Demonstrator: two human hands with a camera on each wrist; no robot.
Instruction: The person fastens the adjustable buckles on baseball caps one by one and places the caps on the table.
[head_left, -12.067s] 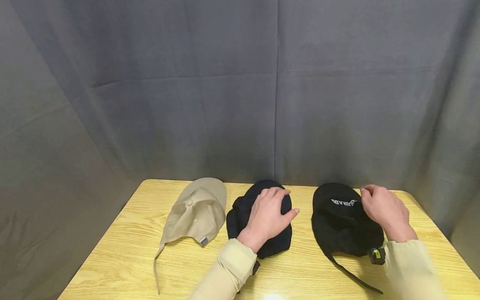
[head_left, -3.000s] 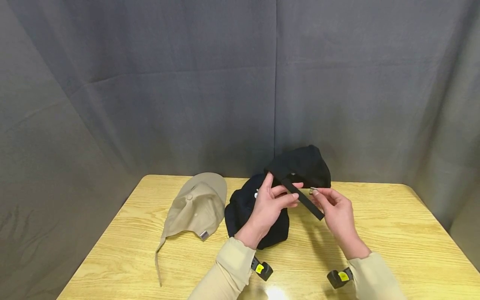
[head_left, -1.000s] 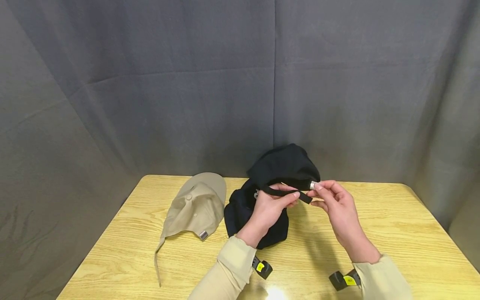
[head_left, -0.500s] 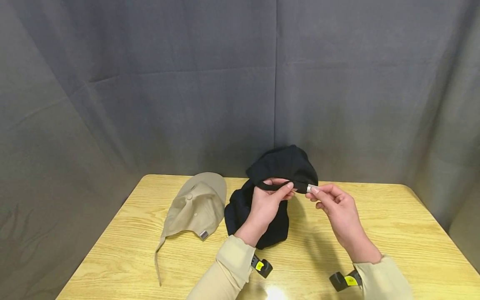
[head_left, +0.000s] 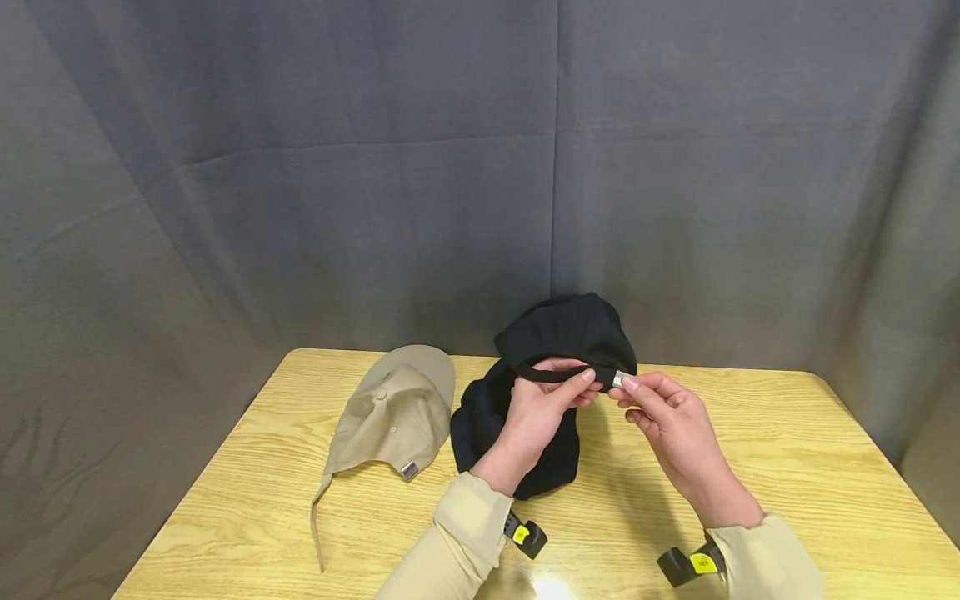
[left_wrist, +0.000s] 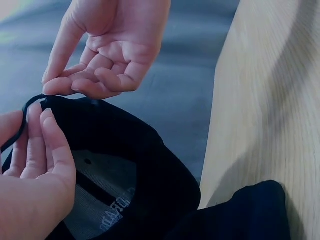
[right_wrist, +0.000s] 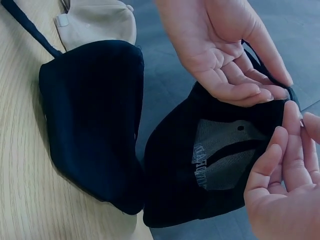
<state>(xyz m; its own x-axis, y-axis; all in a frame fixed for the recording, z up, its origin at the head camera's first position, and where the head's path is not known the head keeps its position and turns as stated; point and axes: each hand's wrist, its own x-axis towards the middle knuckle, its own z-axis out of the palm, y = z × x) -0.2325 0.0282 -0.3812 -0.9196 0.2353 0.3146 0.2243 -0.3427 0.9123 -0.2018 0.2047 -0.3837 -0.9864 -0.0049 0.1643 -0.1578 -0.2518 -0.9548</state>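
A grey curtain (head_left: 375, 208) hangs behind and to both sides of a wood-grain table (head_left: 247, 508). The black cap (head_left: 573, 325) is held up above the far part of the table, its strap side toward the person; in the right wrist view its inside shows a grey mesh lining (right_wrist: 230, 155). The tan cap (head_left: 397, 417) lies at the left, brim toward the curtain. The dark cap (head_left: 557, 454) lies to its right, partly hidden by the raised cap and an arm. Light sleeves (head_left: 465, 521) cover both forearms. The left hand (head_left: 534, 417) has thumb and fingers brought together in a pinch on the strap. The right hand (head_left: 678, 425), level with it, pinches the buckle between thumb and forefinger, the remaining fingers loosely bent. A black wrist camera (head_left: 530, 537) with a yellow label sits below each hand. The strap (head_left: 551, 375) spans the back opening of the black cap and meets the metal buckle (head_left: 622, 379); whether it passes through cannot be told. White lettering (right_wrist: 199, 172) appears beside the lining, too small to read.
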